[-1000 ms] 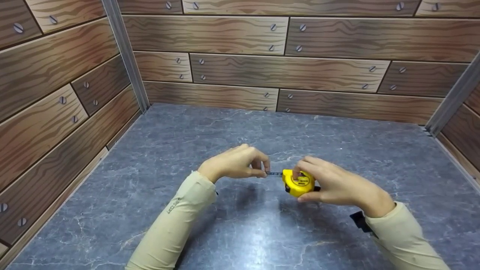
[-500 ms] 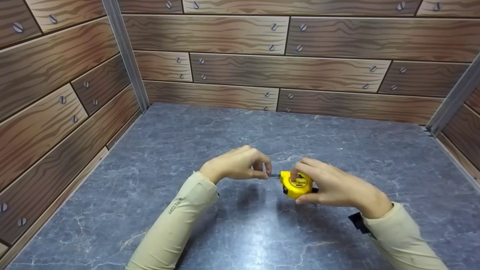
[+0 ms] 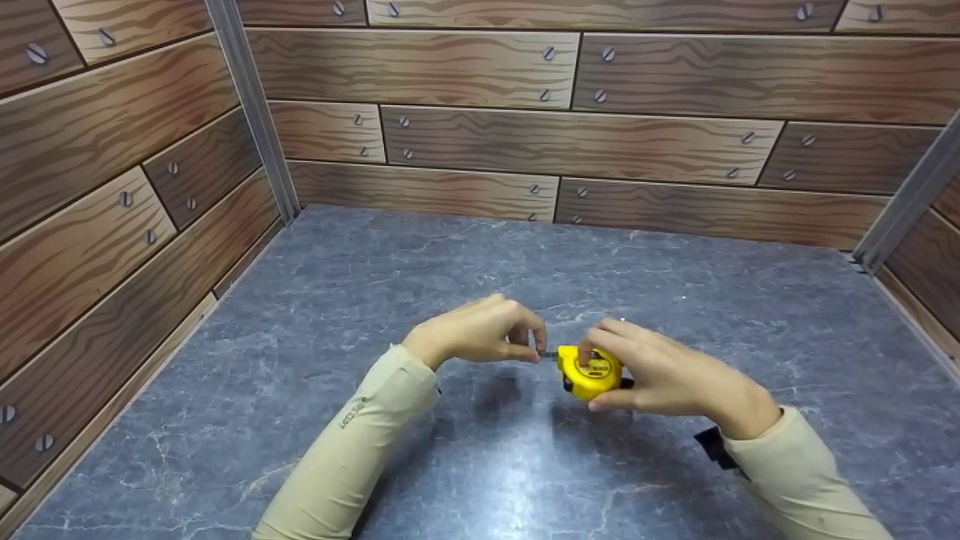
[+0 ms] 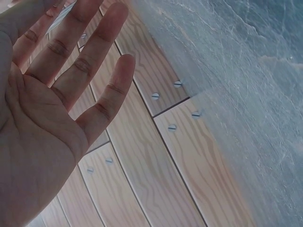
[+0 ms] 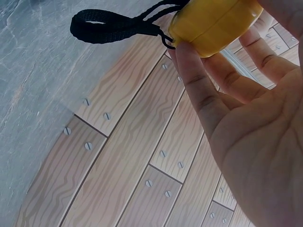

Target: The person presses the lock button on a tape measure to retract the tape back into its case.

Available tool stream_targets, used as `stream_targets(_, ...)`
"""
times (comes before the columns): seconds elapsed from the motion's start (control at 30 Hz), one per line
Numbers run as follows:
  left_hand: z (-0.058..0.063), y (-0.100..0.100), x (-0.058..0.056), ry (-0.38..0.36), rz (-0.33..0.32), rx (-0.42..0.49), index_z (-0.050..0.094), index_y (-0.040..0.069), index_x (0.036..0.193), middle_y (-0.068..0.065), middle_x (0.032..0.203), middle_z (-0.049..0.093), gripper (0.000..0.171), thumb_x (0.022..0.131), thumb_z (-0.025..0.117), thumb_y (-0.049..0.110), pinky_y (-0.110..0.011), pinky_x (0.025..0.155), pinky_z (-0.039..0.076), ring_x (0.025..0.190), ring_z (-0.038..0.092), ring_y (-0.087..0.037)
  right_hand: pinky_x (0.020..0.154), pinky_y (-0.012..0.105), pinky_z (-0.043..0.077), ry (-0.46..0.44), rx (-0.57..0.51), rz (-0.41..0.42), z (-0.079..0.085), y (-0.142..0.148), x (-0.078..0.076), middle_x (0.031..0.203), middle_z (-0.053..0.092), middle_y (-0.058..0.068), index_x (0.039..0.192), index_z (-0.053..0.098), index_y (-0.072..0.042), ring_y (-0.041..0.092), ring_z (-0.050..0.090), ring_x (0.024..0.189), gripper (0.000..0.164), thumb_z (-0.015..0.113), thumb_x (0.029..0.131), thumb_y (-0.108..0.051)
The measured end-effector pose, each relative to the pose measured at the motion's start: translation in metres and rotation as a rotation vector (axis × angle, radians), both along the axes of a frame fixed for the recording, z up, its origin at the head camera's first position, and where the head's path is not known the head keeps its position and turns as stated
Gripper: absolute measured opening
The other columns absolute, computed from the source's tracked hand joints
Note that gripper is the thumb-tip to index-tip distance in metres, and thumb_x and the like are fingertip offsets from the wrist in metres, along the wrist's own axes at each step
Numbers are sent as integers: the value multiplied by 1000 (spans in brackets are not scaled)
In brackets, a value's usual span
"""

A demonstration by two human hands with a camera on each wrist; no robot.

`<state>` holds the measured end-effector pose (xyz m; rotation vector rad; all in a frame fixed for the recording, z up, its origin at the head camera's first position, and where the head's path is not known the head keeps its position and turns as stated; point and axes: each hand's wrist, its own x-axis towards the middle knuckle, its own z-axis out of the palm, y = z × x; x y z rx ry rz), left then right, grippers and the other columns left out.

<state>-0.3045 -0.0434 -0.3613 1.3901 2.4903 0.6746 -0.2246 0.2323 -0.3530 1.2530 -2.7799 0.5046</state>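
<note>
A yellow tape measure [image 3: 591, 379] is held above the table in my right hand [image 3: 667, 367], the thumb below and fingers over its case. A short length of blade [image 3: 550, 354] sticks out of its left side. My left hand [image 3: 480, 330] pinches the blade's end between thumb and index finger. In the right wrist view the yellow case [image 5: 218, 26] sits against the fingertips, with a black wrist strap [image 5: 111, 26] hanging from it. The left wrist view shows the left palm [image 4: 38, 123] with the other fingers fairly straight; the pinch lies mostly out of that frame.
The grey marbled tabletop [image 3: 420, 262] lies under both hands. Wood-plank-patterned panels [image 3: 465, 139] stand at the back and sides, with grey metal posts [image 3: 259, 112] at the corners.
The exposed blade has become shorter as the case and my right hand moved slightly left and nearer. My left hand has drifted a little right, still pinching the end.
</note>
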Motion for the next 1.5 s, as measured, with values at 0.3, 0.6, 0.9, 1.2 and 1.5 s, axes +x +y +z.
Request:
stream_targets(0.3, -3, 1, 0, 4, 2, -1, 79, 14, 109, -7, 97, 83, 10, 100, 78, 19, -21, 71, 56, 80, 76, -15, 90, 37, 61, -1, 5, 0, -2, -1, 1, 114, 61, -6, 118, 62, -20, 11, 61, 102, 46, 92, 85, -30)
stream_targets(0.6, -3, 3, 1, -2, 5, -17, 79, 16, 110, -4, 98, 83, 11, 101, 77, 22, -21, 72, 57, 86, 79, -22, 89, 35, 61, 12, -10, 25, -5, -2, 0, 114, 61, -6, 118, 62, -18, 10, 61, 102, 46, 92, 85, -30)
stream_targets(0.9, -3, 4, 1, 13, -11, -32, 79, 15, 110, -8, 96, 82, 11, 101, 77, 22, -19, 69, 54, 77, 73, -13, 87, 34, 60, -6, -14, 32, -7, -4, -1, 113, 61, -6, 116, 61, -18, 10, 60, 100, 45, 93, 85, -28)
stream_targets(1.2, -5, 5, 2, 14, -9, -40, 79, 17, 109, -7, 96, 83, 10, 101, 77, 23, -20, 69, 54, 77, 72, -12, 88, 35, 60, 8, -13, 52, -9, -5, -2, 113, 61, -5, 118, 61, -17, 10, 60, 100, 47, 93, 85, -29)
stream_targets(1.5, -8, 5, 0, 63, 12, -53, 78, 17, 103, -2, 91, 80, 6, 103, 75, 22, -21, 69, 55, 74, 70, -10, 88, 35, 61, -15, -14, 46, -11, -5, -4, 111, 61, -5, 118, 62, -17, 9, 61, 98, 48, 93, 84, -29)
